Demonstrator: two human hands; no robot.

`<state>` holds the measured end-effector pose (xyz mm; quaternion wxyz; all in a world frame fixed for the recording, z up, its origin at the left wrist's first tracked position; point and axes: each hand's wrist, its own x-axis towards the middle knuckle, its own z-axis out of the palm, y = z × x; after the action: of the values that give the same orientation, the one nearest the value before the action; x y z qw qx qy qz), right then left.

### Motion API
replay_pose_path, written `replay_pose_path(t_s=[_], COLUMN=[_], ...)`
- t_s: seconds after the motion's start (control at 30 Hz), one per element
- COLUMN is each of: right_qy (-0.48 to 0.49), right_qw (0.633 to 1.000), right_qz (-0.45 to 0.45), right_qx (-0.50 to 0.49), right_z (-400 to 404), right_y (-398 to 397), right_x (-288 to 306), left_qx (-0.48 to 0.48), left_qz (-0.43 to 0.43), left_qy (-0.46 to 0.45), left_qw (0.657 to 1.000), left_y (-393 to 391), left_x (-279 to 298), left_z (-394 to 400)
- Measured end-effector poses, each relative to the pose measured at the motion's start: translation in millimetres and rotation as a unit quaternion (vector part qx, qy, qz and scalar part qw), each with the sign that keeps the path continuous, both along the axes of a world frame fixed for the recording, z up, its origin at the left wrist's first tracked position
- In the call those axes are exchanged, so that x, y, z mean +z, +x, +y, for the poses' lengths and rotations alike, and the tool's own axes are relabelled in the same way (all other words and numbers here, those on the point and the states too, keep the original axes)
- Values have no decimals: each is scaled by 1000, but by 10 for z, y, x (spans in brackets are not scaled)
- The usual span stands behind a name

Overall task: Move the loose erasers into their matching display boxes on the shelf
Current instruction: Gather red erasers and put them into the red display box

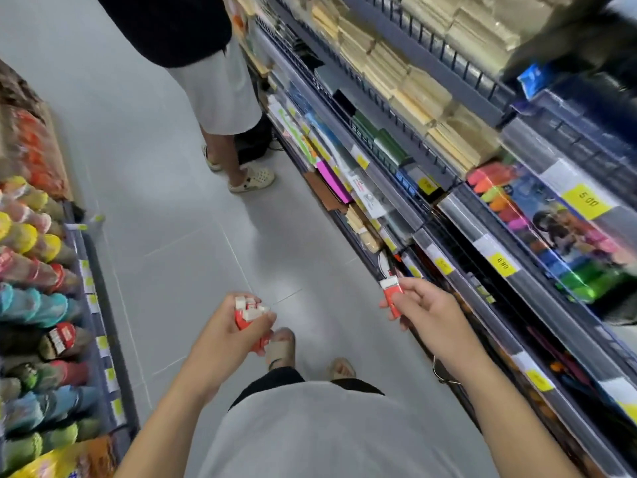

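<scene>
- The eraser, red-sleeved with a white end, is pinched in the right hand, fingers curled round its lower half, and is held out toward the lower front edge of the shelf.
- A bunch of erasers in the same red and white sits in the left hand, whose fingers are wrapped round it over the floor, well apart from the shelving.
- The display box these belong in cannot be picked out: the row near the right hand is dark and blurred, with only yellow price tags standing out.
- Progress, as a judgement: no eraser is seen lying in a box, one is on its way, and the whole handful is left to place, so the job looks to be at an early or middle stage.
- Above on the shelf are highlighter packs and stacked tan pads, neither part of the task.
- Opposite, to the left, stand rows of coloured bottles.
- Another person stands further up the aisle, close to the same shelf.
</scene>
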<state>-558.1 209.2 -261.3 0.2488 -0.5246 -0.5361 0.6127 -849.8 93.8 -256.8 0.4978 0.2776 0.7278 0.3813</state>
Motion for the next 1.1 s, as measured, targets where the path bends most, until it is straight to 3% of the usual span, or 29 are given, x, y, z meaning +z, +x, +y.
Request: replay_pose_path(t_s=[0.33, 0.67, 0.93, 1.1], right_qy=[1, 69, 194, 281], right_qw=[976, 907, 878, 881], right_qz=[5, -31, -74, -73], right_qx=[-219, -414, -431, -373], right_z=[201, 116, 454, 660], right_y=[-388, 45, 808, 1272], right_x=[120, 600, 1551, 2162], left_qx=[-246, -449, -505, -512], left_qz=[-17, -43, -97, -135], left_qy=[36, 132, 257, 345], left_qw=[968, 883, 818, 775], left_y=[-500, 469, 1507, 2006], left_x=[92, 690, 1689, 2344], left_z=[1803, 3149, 3600, 3662])
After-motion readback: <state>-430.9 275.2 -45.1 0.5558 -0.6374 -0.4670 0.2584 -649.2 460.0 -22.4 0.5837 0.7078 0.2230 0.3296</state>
